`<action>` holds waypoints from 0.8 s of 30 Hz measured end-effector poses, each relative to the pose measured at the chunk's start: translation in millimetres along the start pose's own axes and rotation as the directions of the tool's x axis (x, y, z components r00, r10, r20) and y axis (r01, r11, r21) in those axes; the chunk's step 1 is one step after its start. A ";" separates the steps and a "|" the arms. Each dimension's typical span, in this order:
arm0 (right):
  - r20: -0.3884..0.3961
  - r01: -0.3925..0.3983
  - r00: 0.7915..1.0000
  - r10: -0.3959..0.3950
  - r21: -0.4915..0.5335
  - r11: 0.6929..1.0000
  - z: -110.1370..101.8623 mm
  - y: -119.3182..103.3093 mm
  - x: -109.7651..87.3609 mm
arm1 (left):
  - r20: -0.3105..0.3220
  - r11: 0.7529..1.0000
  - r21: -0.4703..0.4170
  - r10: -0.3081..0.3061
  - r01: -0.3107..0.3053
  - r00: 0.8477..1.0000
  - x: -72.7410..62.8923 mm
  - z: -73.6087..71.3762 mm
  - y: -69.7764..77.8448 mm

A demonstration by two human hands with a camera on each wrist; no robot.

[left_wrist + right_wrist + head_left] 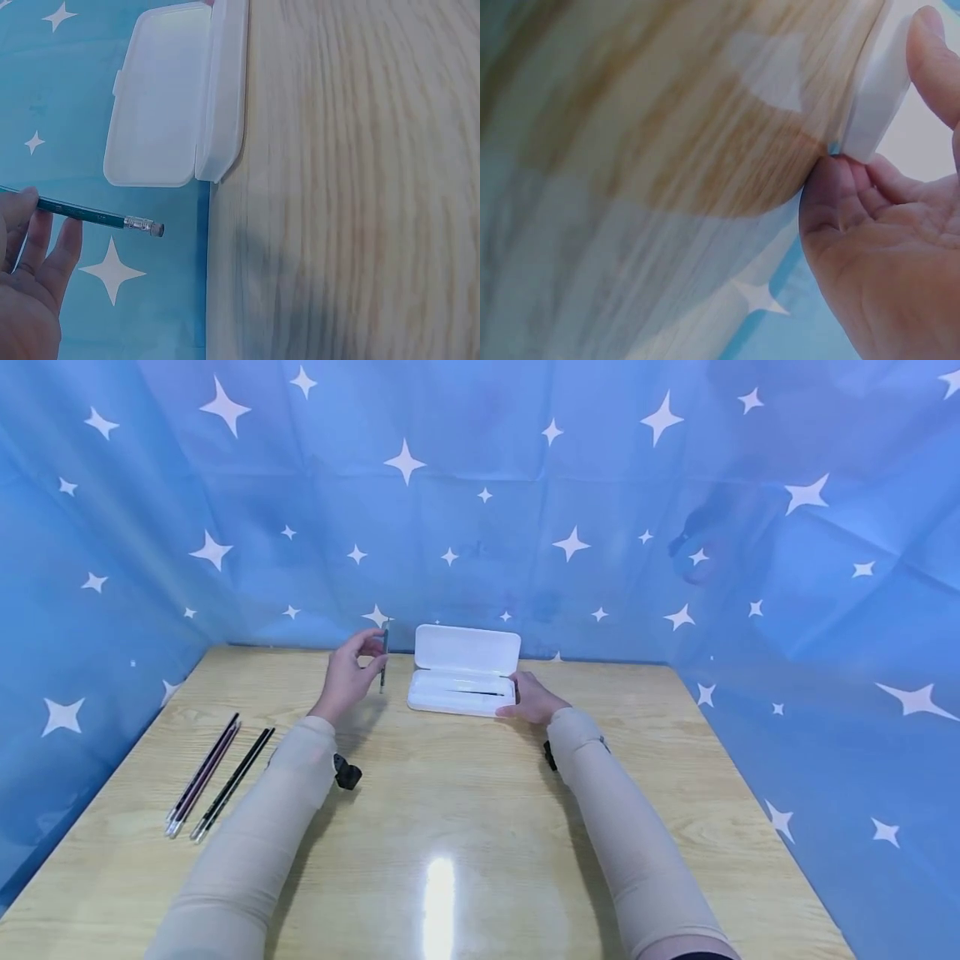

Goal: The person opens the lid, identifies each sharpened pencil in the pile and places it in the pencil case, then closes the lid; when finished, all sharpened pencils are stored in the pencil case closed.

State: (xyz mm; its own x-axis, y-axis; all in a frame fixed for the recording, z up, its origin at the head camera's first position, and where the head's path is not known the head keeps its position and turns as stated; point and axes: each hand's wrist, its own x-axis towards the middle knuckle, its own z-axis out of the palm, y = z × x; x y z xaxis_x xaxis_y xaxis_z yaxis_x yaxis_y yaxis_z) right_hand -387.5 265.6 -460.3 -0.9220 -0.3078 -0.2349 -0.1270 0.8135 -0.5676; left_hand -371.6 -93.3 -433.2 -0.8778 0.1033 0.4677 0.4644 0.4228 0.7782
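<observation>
Leftward, dark pencils (234, 783) beside sleeve (258, 827); left hand (349, 675) pinches green pencil (88, 214), right hand (536, 700) grips white case (467, 649).

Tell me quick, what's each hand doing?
Left hand: closed, pinching a slim green pencil with an eraser tip.
Right hand: holding an open white rectangular box by its end.

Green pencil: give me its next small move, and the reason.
I'd probably have the left hand ease the pencil right, over the white case: the pencil is held left of it, the lid stands open, and the right hand grips the case's right end.
</observation>
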 end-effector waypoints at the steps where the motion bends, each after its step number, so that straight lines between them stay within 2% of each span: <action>1: 0.000 0.001 1.000 -0.001 0.002 1.000 -0.1 -0.1 -0.8 | 0.002 1.000 -0.004 -0.002 0.002 1.000 0.3 0.9 0.3; 7: 0.002 0.009 1.000 -0.009 0.008 1.000 -0.6 -0.6 -3.8 | -0.003 1.000 -0.020 -0.009 0.009 1.000 3.9 3.6 2.8; 19: -0.017 0.012 1.000 -0.012 0.008 1.000 -1.4 -5.3 1.2 | -0.017 0.999 -0.018 0.042 -0.042 0.999 17.6 14.6 0.8; 24: -0.010 -0.019 1.000 0.019 0.032 0.999 0.3 -4.0 -1.5 | 0.007 0.998 -0.010 0.057 -0.057 0.998 20.0 22.4 0.0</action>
State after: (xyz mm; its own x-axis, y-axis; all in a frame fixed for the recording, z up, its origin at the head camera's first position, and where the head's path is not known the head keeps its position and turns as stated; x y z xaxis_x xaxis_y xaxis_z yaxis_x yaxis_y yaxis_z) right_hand -385.5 262.7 -457.8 -0.9279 -0.2871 -0.2379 -0.0978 0.8031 -0.5878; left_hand -391.8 -71.1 -433.2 -0.8507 0.1340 0.5083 0.5150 0.4068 0.7545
